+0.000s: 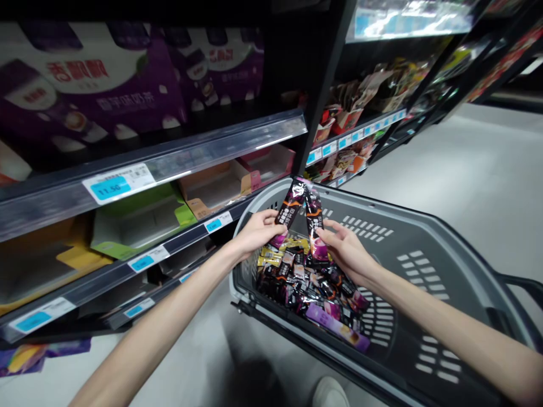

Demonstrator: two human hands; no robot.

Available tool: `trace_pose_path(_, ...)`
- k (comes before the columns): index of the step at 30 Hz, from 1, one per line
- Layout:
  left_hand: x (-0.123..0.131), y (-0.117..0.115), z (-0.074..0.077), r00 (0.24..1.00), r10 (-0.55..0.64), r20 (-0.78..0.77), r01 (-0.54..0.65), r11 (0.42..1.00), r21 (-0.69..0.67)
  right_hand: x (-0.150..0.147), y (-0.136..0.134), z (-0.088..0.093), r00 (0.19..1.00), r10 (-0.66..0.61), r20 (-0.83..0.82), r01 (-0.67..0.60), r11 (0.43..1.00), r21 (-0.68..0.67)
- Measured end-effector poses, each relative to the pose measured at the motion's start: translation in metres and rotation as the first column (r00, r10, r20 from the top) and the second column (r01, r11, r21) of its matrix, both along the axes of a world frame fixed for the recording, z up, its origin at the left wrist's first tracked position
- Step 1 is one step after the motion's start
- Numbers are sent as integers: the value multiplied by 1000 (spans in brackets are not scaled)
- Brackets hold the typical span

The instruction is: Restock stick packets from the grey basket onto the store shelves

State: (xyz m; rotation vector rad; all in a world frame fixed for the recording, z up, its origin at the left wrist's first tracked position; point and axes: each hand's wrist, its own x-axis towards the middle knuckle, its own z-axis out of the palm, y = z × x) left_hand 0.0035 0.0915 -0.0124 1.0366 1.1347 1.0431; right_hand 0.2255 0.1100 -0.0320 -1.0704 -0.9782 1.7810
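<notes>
My left hand (259,230) pinches a slim black and purple sachet (290,206) between thumb and fingers. A second sachet of the same look (314,220) is gripped by my right hand (345,249). The two sachets lean together and meet at their upper ends, over the far left part of a grey shopping basket (424,226). Below them in the basket lies a heap of similar dark sachets (297,277), several yellow ones (271,257) and one longer purple packet (337,327).
Shelves to the left hold purple drink boxes (85,85) above and open cardboard trays (139,217) below, with price tags (119,182) along the edges. Packaged goods (360,90) stand on shelves farther off. A purple packet (38,356) lies low at left; a shoe (331,393) shows below.
</notes>
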Motion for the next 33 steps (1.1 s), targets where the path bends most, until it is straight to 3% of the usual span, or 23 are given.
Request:
trace_pose_path(10, 0, -2, 1, 996, -9, -89, 8, 1000, -7, 1, 3, -7, 999, 40, -30, -37, 995, 95)
trace_pose_path(16, -1, -2, 1, 991, -123, 50, 124, 992, -16, 1, 2, -8, 999, 45, 3, -45, 992, 121)
trace_pose_path(21, -2, -4, 0, 971, -230, 66, 230, 973, 0, -3, -2, -4, 996, 80, 24, -83, 987, 140)
trace_pose_path(29, -4, -5, -5, 971, -183, -155, 213, 956, 201, 0, -7, -16, 982, 131, 136, -150, 978, 142)
trace_pose_path(33, -8, -4, -17, 972, -220, -84, 225, 973, 50, -5, -8, -26, 979, 90, 184, -120, 980, 160)
